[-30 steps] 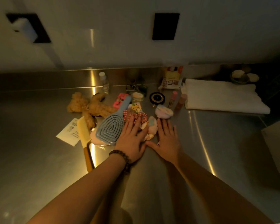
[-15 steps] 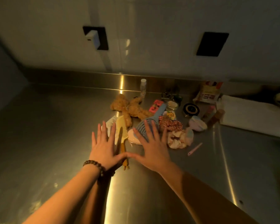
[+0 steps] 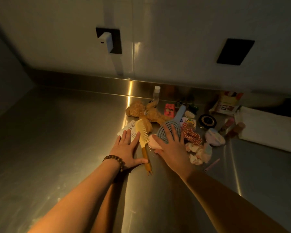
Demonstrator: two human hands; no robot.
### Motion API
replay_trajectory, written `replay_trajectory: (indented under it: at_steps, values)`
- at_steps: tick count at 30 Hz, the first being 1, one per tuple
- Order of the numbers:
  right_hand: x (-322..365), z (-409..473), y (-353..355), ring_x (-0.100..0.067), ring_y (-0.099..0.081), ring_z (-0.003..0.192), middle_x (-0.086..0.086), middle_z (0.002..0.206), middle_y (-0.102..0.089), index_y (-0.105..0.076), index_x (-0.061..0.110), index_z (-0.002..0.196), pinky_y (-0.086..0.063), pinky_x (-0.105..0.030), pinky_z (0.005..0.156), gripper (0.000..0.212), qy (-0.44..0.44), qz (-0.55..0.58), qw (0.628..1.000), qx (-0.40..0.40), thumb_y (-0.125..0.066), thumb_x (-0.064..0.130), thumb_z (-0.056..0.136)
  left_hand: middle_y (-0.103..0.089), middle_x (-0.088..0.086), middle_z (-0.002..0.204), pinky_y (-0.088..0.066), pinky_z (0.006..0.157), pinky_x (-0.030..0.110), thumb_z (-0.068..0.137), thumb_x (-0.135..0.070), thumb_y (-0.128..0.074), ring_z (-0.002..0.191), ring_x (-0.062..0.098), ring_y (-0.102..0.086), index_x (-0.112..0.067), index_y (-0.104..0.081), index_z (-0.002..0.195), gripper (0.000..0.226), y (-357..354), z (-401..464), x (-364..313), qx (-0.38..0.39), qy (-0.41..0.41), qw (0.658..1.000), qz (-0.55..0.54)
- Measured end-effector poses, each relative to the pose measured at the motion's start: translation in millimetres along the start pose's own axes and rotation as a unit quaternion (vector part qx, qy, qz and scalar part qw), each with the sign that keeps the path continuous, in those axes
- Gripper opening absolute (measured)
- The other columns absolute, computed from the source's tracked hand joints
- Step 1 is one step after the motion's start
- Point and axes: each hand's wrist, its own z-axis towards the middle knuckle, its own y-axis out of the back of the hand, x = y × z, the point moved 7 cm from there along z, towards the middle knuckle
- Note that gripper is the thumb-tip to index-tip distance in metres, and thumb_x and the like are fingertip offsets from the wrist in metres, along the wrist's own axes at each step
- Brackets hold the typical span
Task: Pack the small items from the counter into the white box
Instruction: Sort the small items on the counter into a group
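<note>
Head view: steel counter (image 3: 60, 140), dim light. Left hand (image 3: 127, 149) flat, fingers straight, fingertips on a white paper slip (image 3: 128, 129), thumb touching the handle of the yellow comb (image 3: 143, 137) at its 3 o'clock. Right hand (image 3: 172, 147) spread flat over the blue paddle brush (image 3: 173, 126) and a pink soap-like piece (image 3: 154, 141). Hands apart, neither gripping. Item cluster from 12 to 3 o'clock of the hands: plush bear (image 3: 145, 111), red-checked scrunchie (image 3: 191, 136), pale scrunchie (image 3: 200, 152), pink stick (image 3: 212, 164), black round tin (image 3: 207, 121). Folded white towel (image 3: 265, 128) at the right edge. Open counter from 7 to 10 o'clock, up to the backsplash (image 3: 91, 81). White box not in frame.
</note>
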Motion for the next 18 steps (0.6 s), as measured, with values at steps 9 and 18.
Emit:
replay_trajectory:
  at_steps: [9, 18]
  values:
    - [-20, 1, 12, -0.031, 0.017, 0.144, -0.003, 0.160, 0.008, -0.002, 0.050, 0.145, 0.004, -0.058, 0.115, 0.067, 0.007, 0.034, 0.999, -0.017, -0.038, 0.062, 0.090, 0.019, 0.010, 0.155, 0.010, 0.111, 0.041, 0.045, -0.099, -0.027, 0.142, 0.027, 0.018, -0.035, 0.022, 0.142, 0.126, 14, 35, -19, 0.016, -0.018, 0.999, -0.026]
    - [-113, -104, 24, -0.038, -0.002, 0.145, -0.016, 0.159, -0.002, -0.009, 0.033, 0.151, -0.017, -0.061, 0.112, 0.095, -0.241, 0.152, 0.949, -0.137, -0.034, 0.083, 0.073, 0.034, 0.000, 0.150, 0.013, 0.106, 0.058, 0.043, -0.099, -0.031, 0.134, 0.034, 0.032, -0.049, 0.026, 0.136, 0.120, 3, 1, -115, -0.108, -0.025, 0.988, -0.104]
